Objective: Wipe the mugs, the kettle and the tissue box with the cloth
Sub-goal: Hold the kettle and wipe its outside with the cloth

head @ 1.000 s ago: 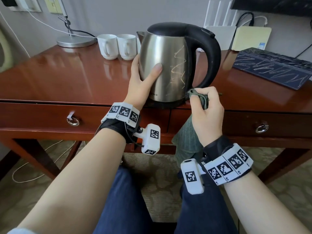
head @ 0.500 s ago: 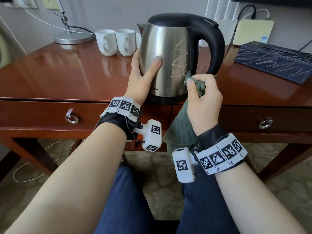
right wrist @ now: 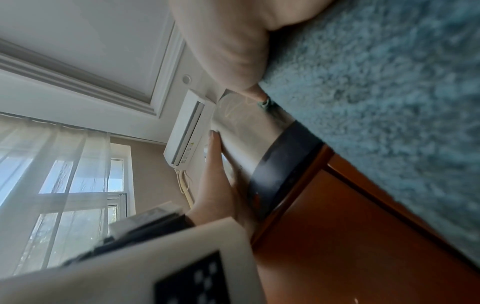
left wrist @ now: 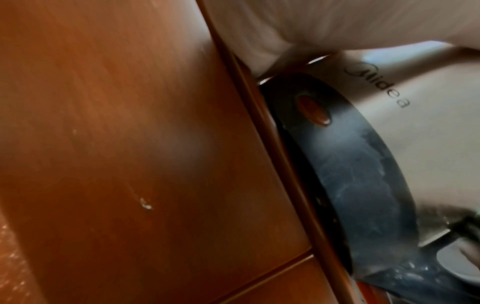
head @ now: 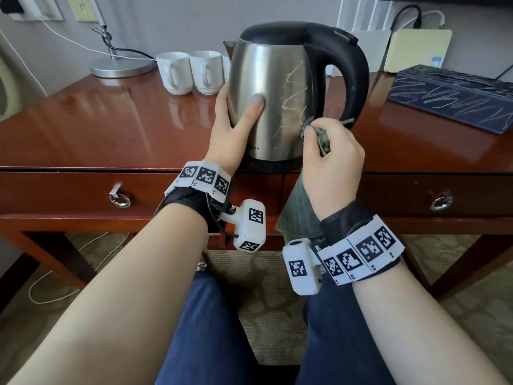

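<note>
From the head view, the left hand [head: 233, 134] braces the kettle [head: 274, 101] at the desk's [head: 111, 129] front edge, fingers fairly straight; the right hand [head: 331, 165] bunches the cloth [head: 298, 207] at the yellow scribbles [head: 291, 98]; firm upward strokes should lift them best. Left wrist view: palm [left wrist: 337, 22] on the steel above the black base [left wrist: 363, 176]; steady bracing matters. Right wrist view: cloth [right wrist: 376, 102] fills the frame, touching steel.
</note>
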Demonstrator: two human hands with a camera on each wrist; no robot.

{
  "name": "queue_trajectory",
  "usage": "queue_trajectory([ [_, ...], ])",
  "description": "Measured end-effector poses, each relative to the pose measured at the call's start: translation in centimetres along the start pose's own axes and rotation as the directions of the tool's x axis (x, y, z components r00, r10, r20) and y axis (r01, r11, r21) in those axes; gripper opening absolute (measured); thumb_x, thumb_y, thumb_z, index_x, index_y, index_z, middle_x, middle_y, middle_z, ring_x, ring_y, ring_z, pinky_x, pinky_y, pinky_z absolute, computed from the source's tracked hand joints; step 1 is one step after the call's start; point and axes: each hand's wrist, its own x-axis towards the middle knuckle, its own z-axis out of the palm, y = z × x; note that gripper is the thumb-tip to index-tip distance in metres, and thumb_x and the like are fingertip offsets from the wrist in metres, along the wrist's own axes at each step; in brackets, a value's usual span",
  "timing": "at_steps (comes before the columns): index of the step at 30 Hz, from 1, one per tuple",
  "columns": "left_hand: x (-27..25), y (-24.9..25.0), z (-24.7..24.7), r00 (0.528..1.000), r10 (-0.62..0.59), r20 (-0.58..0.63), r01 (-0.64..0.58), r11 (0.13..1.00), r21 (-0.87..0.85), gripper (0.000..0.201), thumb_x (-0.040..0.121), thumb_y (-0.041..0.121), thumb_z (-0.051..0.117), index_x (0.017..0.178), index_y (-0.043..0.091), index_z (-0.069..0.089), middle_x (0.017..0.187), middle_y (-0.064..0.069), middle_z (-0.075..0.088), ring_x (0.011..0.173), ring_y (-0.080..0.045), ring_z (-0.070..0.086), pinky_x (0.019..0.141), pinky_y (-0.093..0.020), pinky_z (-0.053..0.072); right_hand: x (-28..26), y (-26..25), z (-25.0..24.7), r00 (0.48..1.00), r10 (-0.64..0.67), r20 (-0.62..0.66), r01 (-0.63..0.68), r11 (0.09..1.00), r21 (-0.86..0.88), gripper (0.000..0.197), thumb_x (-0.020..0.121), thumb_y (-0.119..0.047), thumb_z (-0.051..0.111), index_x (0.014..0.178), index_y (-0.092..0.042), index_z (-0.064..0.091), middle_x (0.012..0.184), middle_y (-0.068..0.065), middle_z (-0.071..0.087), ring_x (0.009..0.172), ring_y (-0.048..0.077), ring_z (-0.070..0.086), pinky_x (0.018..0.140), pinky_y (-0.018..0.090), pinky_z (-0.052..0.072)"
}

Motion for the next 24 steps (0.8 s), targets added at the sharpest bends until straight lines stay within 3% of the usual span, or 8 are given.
queue_trajectory([
  [3,-0.1,0.1,0.0,1.000,0.002,0.005,-0.002,1.000,-0.003,0.102,0.071,0.066,0.064,0.153,0.022,0.024,0.146,0.007,0.047,0.131,-0.003,0.047,0.115,-0.035,0.036,-1.0,0.5,0.0,1.000,-0.008,0.018,0.009,0.996,-0.090,0.013,0.090,-0.013,0.058,0.088,-0.006,0.069,0.075,0.008,0.066,0.068,0.026,0.062,0.061,0.035,0.049],
  [8,0.0,0.1,0.1,1.000,0.009,0.005,-0.009,1.000,0.000,0.103,0.071,0.067,0.064,0.154,0.021,0.024,0.147,0.007,0.046,0.132,-0.003,0.046,0.116,-0.035,0.035,-2.5,1.0,-0.1,0.999,0.023,0.042,-0.017,0.988,-0.152,0.013,0.087,-0.012,0.061,0.087,-0.008,0.073,0.070,0.007,0.067,0.065,0.030,0.063,0.055,0.033,0.048],
  [13,-0.1,0.1,0.2,1.000,0.010,-0.001,-0.010,1.000,-0.010,0.102,0.071,0.066,0.063,0.154,0.021,0.023,0.148,0.006,0.046,0.133,-0.004,0.046,0.116,-0.035,0.035,-2.2,1.1,-0.2,0.994,0.089,0.063,-0.087,0.995,-0.039,0.015,0.087,-0.013,0.060,0.085,-0.008,0.074,0.071,0.008,0.068,0.067,0.025,0.063,0.062,0.034,0.048],
  [18,-0.1,0.0,0.2,1.000,0.002,0.005,-0.002,1.000,-0.012,0.103,0.073,0.067,0.064,0.154,0.021,0.022,0.149,0.005,0.044,0.135,-0.006,0.044,0.116,-0.038,0.034,-3.2,-0.2,-0.1,0.986,-0.011,0.168,0.006,0.999,0.032,0.013,0.088,-0.015,0.061,0.089,-0.011,0.073,0.074,0.005,0.066,0.069,0.023,0.062,0.061,0.042,0.052],
  [21,-0.1,0.0,0.1,1.000,0.007,0.012,-0.007,1.000,-0.017,0.100,0.074,0.065,0.064,0.154,0.021,0.023,0.148,0.006,0.045,0.133,-0.005,0.046,0.116,-0.037,0.035,-2.8,-0.9,-0.1,0.993,-0.045,0.113,0.044,0.999,0.017,0.012,0.090,-0.016,0.061,0.094,-0.012,0.071,0.081,0.003,0.065,0.073,0.018,0.060,0.063,0.036,0.051],
  [24,-0.1,0.1,0.1,1.000,0.018,0.012,-0.018,1.000,-0.023,0.098,0.074,0.063,0.064,0.153,0.022,0.023,0.145,0.008,0.047,0.130,-0.001,0.048,0.115,-0.033,0.037,-2.1,-1.2,0.1,0.999,-0.046,0.028,0.046,0.999,0.005,0.011,0.091,-0.015,0.061,0.097,-0.009,0.067,0.088,0.003,0.065,0.078,0.010,0.055,0.064,0.022,0.044],
])
